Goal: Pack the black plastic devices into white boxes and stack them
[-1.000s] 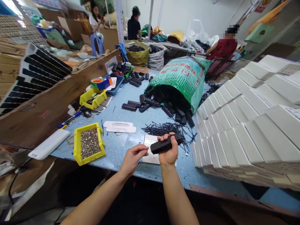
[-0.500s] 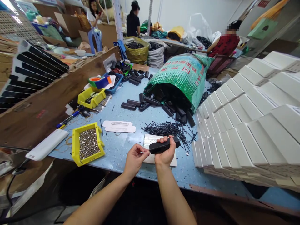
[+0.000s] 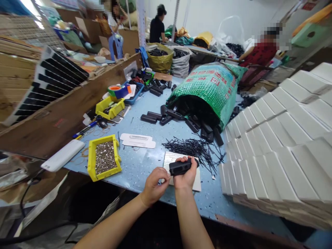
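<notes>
My right hand (image 3: 186, 177) is wrapped around a black oblong plastic case (image 3: 178, 167), holding it level above a pale square board (image 3: 196, 182). Recesses show on the side of the case facing me. At its left end my left hand (image 3: 156, 184) is closed in a pinch, fingertips close to the case; whatever they hold is too small to make out. Just beyond the board lies a heap of thin black sticks (image 3: 192, 149). To the left stands a yellow bin (image 3: 91, 162) full of small shiny metal pieces (image 3: 105, 157).
Similar black cases (image 3: 148, 118) spill from a green woven sack (image 3: 207, 81). Stacked white boxes (image 3: 269, 155) form a wall at right. White cards (image 3: 138, 140), a second yellow bin (image 3: 110, 108) and a white oblong object (image 3: 63, 155) lie leftward. Several people sit farther back.
The view has shifted, so the scene sits farther right. The case has turned in my right hand, showing its recessed side. My left fingers have curled more tightly by its end.
</notes>
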Available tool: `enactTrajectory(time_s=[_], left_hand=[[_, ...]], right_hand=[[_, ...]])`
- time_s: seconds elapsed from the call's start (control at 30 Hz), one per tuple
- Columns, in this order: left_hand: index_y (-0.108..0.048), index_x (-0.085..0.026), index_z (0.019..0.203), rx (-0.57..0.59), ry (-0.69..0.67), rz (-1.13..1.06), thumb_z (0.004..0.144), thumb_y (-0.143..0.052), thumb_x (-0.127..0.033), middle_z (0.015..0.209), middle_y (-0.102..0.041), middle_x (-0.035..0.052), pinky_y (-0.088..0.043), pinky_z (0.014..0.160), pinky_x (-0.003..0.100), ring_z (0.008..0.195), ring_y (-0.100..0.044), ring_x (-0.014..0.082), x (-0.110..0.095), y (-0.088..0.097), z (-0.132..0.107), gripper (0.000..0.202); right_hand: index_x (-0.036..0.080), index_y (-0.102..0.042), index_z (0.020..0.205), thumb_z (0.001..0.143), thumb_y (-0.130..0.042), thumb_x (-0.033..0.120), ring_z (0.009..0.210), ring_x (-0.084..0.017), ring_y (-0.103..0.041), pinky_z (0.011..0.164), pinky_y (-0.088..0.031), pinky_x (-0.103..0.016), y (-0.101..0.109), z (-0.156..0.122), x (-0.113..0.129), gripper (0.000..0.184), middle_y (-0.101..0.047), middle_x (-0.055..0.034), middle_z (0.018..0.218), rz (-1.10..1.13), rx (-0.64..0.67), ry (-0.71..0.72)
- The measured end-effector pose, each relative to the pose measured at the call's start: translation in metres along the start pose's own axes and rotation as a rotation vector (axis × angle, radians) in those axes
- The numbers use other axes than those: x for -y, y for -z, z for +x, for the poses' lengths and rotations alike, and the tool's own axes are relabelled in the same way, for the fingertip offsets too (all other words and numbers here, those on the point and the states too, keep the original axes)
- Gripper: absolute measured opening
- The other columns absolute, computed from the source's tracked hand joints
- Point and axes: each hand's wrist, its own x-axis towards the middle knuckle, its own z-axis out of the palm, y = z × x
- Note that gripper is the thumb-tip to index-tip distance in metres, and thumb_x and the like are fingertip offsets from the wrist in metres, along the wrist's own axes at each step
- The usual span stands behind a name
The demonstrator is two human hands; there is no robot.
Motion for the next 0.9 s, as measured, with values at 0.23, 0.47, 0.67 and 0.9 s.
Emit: enactTrajectory(time_s=[0.23,0.47,0.67,0.9], left_hand=[[-0.069,-0.02,0.088,-0.183,0.218,0.234,0.082,-0.058,-0.029,0.086,-0.065,0.0058,-0.047,0.072,0.028,0.078,-0.06,0.0172,0.005,0.101,0.027,0.015],[-0.07,-0.011,0.092,-0.217,0.353,0.818,0.084,-0.05,-0.027,0.08,-0.07,0.0096,-0.047,0.074,0.031,0.076,-0.064,0.0221,-0.007,0.242,0.153,0.026],[-0.043,-0.007,0.134,-0.237,0.308,1.033,0.084,-0.051,-0.02,0.136,-0.048,0.0228,-0.04,0.098,0.039,0.117,-0.053,0.0294,-0.024,0.256,0.191,0.052],[-0.064,-0.015,0.078,0.169,0.425,1.226,0.07,-0.056,-0.008,0.091,-0.067,0.0156,-0.046,0.086,0.041,0.092,-0.063,0.03,0.007,0.224,0.054,0.013]], right_hand=[[0.022,-0.048,0.085,0.072,-0.069,0.037,0.057,-0.007,-0.051,0.061,-0.052,-0.02,0.023,-0.012,0.016,0.029,-0.046,0.0076,0.066,-0.066,0.075,-0.077],[0.021,-0.053,0.084,0.062,-0.076,0.03,0.056,-0.006,-0.051,0.056,-0.052,-0.018,0.055,-0.021,0.014,0.033,-0.048,0.007,0.067,-0.16,-0.097,-0.31],[0.022,-0.056,0.088,0.06,-0.078,0.033,0.057,-0.008,-0.053,0.057,-0.054,-0.018,0.036,-0.025,0.005,0.038,-0.05,0.0066,0.068,-0.188,-0.015,-0.291],[0.019,-0.053,0.086,0.062,-0.077,0.032,0.057,-0.01,-0.055,0.056,-0.053,-0.021,0.057,-0.011,0.01,0.036,-0.052,0.005,0.067,-0.3,-0.029,-0.224]])
